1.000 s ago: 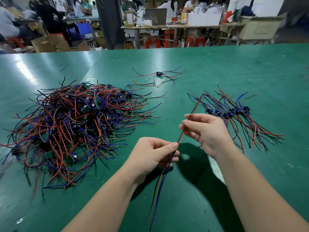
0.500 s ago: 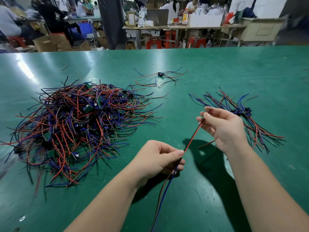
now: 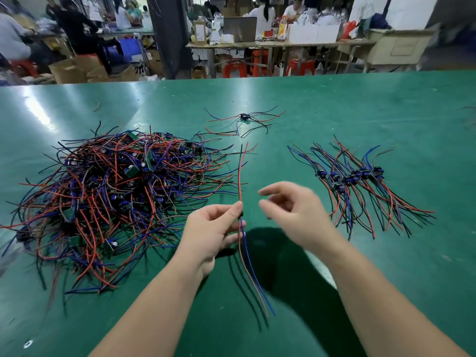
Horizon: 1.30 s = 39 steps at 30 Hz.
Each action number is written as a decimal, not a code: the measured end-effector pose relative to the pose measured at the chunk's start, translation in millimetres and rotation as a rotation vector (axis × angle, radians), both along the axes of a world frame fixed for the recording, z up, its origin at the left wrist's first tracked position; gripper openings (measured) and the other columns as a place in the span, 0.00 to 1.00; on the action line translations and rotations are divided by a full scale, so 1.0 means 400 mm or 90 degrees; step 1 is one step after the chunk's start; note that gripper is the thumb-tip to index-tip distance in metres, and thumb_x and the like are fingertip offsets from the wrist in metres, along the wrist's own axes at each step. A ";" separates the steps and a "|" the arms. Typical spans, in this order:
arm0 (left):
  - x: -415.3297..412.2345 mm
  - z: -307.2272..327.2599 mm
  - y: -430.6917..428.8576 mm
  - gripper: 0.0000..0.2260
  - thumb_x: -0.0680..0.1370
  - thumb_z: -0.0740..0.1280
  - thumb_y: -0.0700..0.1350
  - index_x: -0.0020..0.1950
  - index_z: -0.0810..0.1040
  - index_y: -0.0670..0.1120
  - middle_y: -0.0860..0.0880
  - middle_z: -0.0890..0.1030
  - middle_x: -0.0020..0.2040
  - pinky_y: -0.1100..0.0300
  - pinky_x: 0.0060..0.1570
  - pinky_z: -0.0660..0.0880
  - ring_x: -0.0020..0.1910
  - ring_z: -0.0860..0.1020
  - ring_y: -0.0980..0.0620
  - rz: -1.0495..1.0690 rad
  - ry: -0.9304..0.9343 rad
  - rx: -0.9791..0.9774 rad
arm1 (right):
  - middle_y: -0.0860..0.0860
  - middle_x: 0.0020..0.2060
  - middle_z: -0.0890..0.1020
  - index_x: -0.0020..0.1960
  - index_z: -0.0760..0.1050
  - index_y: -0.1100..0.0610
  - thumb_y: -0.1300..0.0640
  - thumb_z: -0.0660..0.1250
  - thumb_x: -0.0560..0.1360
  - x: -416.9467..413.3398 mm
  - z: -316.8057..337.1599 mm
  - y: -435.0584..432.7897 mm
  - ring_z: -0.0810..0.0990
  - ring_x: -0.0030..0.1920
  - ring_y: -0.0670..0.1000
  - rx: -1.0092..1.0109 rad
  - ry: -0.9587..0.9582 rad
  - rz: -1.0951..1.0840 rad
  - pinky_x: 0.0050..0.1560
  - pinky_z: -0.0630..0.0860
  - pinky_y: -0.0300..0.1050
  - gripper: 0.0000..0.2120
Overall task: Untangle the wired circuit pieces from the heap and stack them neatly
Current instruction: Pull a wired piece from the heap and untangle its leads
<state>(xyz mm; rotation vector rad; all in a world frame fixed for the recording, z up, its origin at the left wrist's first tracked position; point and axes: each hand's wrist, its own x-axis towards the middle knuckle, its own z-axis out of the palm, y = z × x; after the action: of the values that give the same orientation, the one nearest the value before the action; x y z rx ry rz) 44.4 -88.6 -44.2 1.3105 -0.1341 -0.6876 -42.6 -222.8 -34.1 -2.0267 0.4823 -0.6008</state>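
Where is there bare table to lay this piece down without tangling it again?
Bare green table lies right of the right hand, on the near side of the sorted row; also far right, beyond that row. The strip between heap and row is narrow, taken by the left hand with the held piece. Crowded: the whole left side.

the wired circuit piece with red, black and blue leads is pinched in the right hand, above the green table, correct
No: the left hand pinches the wired circuit piece above the green table; the right hand holds nothing. The head view shows it.
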 end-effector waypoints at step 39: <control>0.008 0.046 0.046 0.17 0.73 0.60 0.33 0.59 0.79 0.41 0.38 0.73 0.63 0.54 0.66 0.63 0.62 0.72 0.39 0.155 -0.937 0.393 | 0.53 0.54 0.81 0.52 0.82 0.53 0.56 0.66 0.71 0.029 0.026 -0.068 0.77 0.56 0.57 -0.259 0.200 -0.232 0.60 0.72 0.51 0.11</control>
<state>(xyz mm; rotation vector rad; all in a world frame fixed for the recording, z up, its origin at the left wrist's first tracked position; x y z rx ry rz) 47.6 -70.4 -25.8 2.1588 -0.9794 0.6241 -30.8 -250.0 -23.5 -2.4573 0.9985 -0.6364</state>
